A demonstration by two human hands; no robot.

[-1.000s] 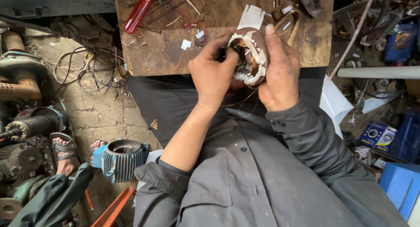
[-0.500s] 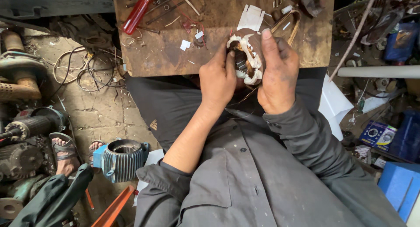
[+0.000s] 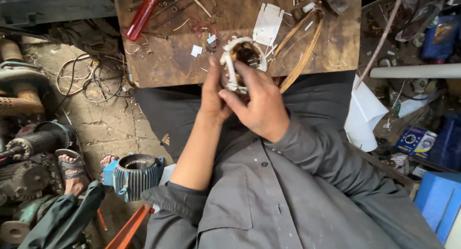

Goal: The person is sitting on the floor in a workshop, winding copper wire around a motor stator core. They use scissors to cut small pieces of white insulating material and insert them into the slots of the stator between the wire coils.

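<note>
I hold a small round motor stator (image 3: pixel 241 57) with white insulation around its winding, just above the near edge of a worn wooden board (image 3: pixel 182 61). My left hand (image 3: pixel 214 97) grips its lower left side from beneath. My right hand (image 3: pixel 257 102) lies across its lower right side, fingers reaching over the ring. Both hands partly hide the stator's lower half. A loop of copper wire (image 3: pixel 301 40) lies on the board right of it, beside a white cut paper piece (image 3: pixel 268 23).
A red-handled screwdriver (image 3: pixel 141 16) and small scraps lie on the board. A blue finned motor housing (image 3: pixel 134 174) stands on the floor at left, near sandalled feet (image 3: pixel 72 170), old motors (image 3: pixel 29 148) and loose cables (image 3: pixel 91 78). Boxes and white paper (image 3: pixel 362 114) crowd the right.
Both hands have drawn the stator toward me and turned it; my right hand has shifted from its right side to across its front. The view has tilted a little.
</note>
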